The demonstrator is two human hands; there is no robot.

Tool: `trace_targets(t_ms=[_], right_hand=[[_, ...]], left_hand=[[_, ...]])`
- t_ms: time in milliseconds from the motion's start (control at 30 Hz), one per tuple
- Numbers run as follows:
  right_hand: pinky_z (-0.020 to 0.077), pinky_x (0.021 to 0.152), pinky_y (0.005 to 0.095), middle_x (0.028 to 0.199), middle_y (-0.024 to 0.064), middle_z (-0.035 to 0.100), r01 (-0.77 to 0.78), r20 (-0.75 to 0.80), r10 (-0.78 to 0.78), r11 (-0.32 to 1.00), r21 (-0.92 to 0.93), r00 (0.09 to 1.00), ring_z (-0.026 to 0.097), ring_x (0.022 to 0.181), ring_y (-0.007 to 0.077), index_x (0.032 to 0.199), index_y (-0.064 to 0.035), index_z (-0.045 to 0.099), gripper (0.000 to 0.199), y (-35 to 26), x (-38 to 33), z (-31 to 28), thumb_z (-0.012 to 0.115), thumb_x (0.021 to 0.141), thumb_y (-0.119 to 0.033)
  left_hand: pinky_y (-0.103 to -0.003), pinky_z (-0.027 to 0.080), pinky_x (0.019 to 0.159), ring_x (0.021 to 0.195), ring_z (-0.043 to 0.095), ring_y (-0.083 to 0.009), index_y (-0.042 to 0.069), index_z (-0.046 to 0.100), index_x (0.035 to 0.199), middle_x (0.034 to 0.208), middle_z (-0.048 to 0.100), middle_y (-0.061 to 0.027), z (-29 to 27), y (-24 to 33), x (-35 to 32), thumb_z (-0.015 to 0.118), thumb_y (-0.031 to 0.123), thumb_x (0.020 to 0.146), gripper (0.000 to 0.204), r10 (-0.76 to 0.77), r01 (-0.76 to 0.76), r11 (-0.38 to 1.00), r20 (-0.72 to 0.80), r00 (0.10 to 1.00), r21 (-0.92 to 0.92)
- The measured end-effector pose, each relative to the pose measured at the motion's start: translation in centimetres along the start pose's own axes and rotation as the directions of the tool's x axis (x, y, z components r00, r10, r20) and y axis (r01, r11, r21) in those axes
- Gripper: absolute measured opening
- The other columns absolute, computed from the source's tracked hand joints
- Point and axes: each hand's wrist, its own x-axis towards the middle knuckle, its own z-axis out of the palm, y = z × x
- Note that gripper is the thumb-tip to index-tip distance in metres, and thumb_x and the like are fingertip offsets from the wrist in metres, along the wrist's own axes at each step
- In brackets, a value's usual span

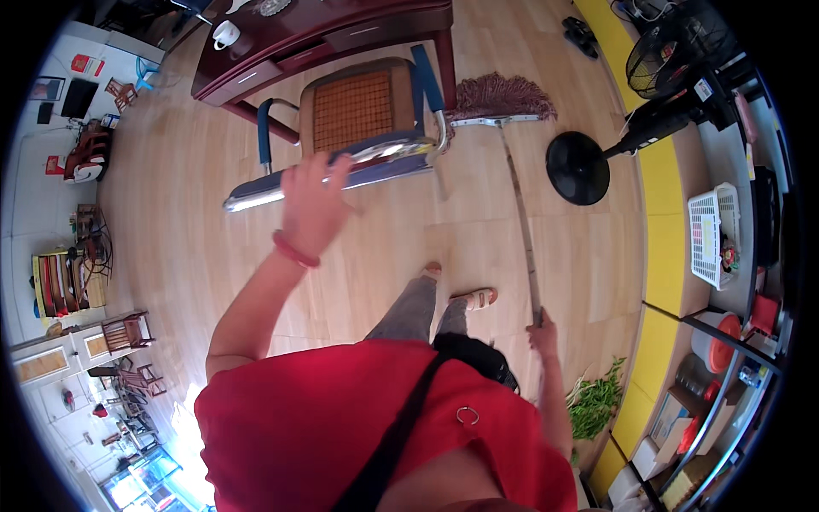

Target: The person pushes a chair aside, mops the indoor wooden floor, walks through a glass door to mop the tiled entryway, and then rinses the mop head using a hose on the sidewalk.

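- Left hand (314,205): fingers curled over the chrome top rail of the office chair (358,128), which stands tucked against the dark wooden bench (324,34).
- Right hand (543,331): wrapped round the handle end of the dust mop (512,154).
- Mop: long axis runs away from the person; fringed maroon head on the floor beside the chair.
- Risk: the pedestal fan (580,166) stands near; a swung handle could clip it, or the fringe could snag on the chair.

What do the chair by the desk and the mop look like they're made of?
The office chair with the shiny top rail, under the left hand, seems chromed metal tubing, given its glare; its seat mat looks like woven bamboo or beads. The flat mop, held by the right hand, has reddish yarn-like fringe and a dull, probably metal pole.
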Motion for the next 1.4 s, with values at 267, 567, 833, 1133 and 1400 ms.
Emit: trace_targets(t_ms=[267, 567, 833, 1133, 1400], right_hand=[[0.0324, 0.029, 0.0276, 0.053, 0.004, 0.045, -0.142, 0.039, 0.147, 0.984, -0.11, 0.988, 0.041, 0.036, 0.0129, 0.126, -0.0126, 0.036, 0.063, -3.9, -0.5, -0.7, 0.049, 0.066, 0.001], [0.0449, 0.038, 0.0368, 0.073, 0.0165, 0.059, 0.082, -0.02, -0.1, 0.902, -0.423, 0.995, 0.056, 0.048, 0.0243, 0.12, -0.0073, 0.04, 0.053, 1.0, 1.1, -3.2, 0.047, 0.068, -0.005], [0.0436, 0.039, 0.036, 0.065, 0.0151, 0.055, 0.218, -0.008, -0.258, 0.831, -0.512, 0.966, 0.055, 0.048, 0.0247, 0.109, -0.0047, 0.046, 0.043, 5.6, 2.2, -5.7, 0.049, 0.066, -0.006], [0.04, 0.034, 0.0345, 0.063, 0.0126, 0.052, 0.22, 0.134, -0.177, 0.843, -0.49, 0.975, 0.052, 0.041, 0.0203, 0.109, -0.0019, 0.041, 0.045, 3.9, -4.3, -6.5, 0.049, 0.065, -0.002], [0.047, 0.041, 0.0355, 0.073, 0.0212, 0.056, 0.212, 0.2, -0.123, 0.825, -0.523, 0.972, 0.058, 0.05, 0.0269, 0.118, 0.0034, 0.032, 0.056, 8.6, -12.2, -5.9, 0.051, 0.066, -0.003]], left_hand=[[-0.039, 0.045, 0.061, 0.075, 0.053, -0.0288, 0.006, 0.046, 0.082, 0.079, 0.051, -0.0099, 3.2, -11.8, -5.8, 0.064, 0.007, 0.062, 0.026, -0.147, 0.148, 0.988, -0.014, 0.989, 0.051], [-0.039, 0.046, 0.064, 0.082, 0.053, -0.0281, 0.006, 0.048, 0.086, 0.084, 0.053, -0.0102, -0.2, -9.1, -14.6, 0.056, 0.012, 0.074, 0.016, -0.049, 0.047, 0.999, 0.133, 0.99, 0.018], [-0.037, 0.044, 0.065, 0.077, 0.05, -0.0277, 0.006, 0.047, 0.082, 0.079, 0.049, -0.0088, -6.4, -6.7, -34.2, 0.068, 0.013, 0.053, 0.037, -0.184, 0.133, 0.966, 0.227, 0.957, 0.22], [-0.037, 0.043, 0.073, 0.091, 0.051, -0.0271, 0.001, 0.053, 0.095, 0.095, 0.054, -0.0113, -15.4, -1.2, -63.4, 0.061, 0.014, 0.069, 0.031, -0.272, 0.1, 0.888, 0.337, 0.901, 0.449], [-0.03, 0.045, 0.073, 0.088, 0.053, -0.0196, 0.001, 0.05, 0.106, 0.101, 0.055, -0.0089, -19.8, 6.6, -73.4, 0.046, 0.025, 0.085, 0.032, -0.963, 0.995, -0.095, 0.254, -0.086, -0.022]])
